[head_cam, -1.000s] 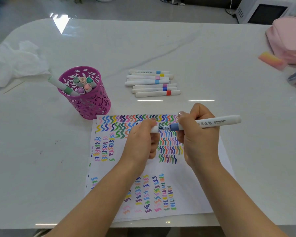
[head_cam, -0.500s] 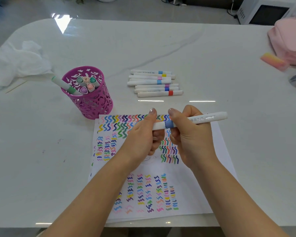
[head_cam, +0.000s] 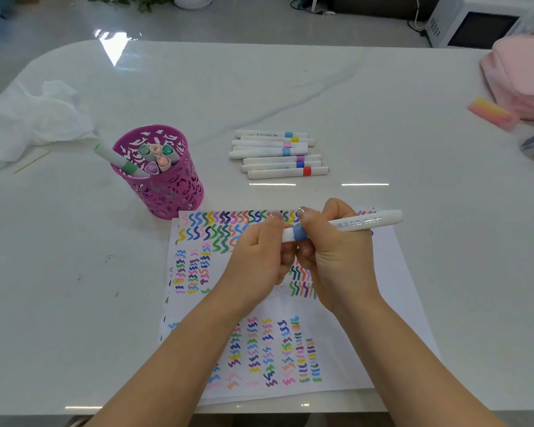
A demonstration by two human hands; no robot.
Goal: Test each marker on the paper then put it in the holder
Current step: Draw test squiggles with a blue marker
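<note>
Mostly white marker (head_cam: 361, 223), blue-banded

Print on held marker (head_cam: 356, 224) and on loose markers (head_cam: 269, 135): blurred, not legible. No other text readable.

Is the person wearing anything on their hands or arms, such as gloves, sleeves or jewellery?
Very little. The left hand and the right hand are bare, with no gloves and no rings that I can see. The left forearm and the right forearm show no sleeve, watch or bracelet down to the picture's bottom edge. The fingernails may carry a pale polish, but they are too small to be sure.
</note>
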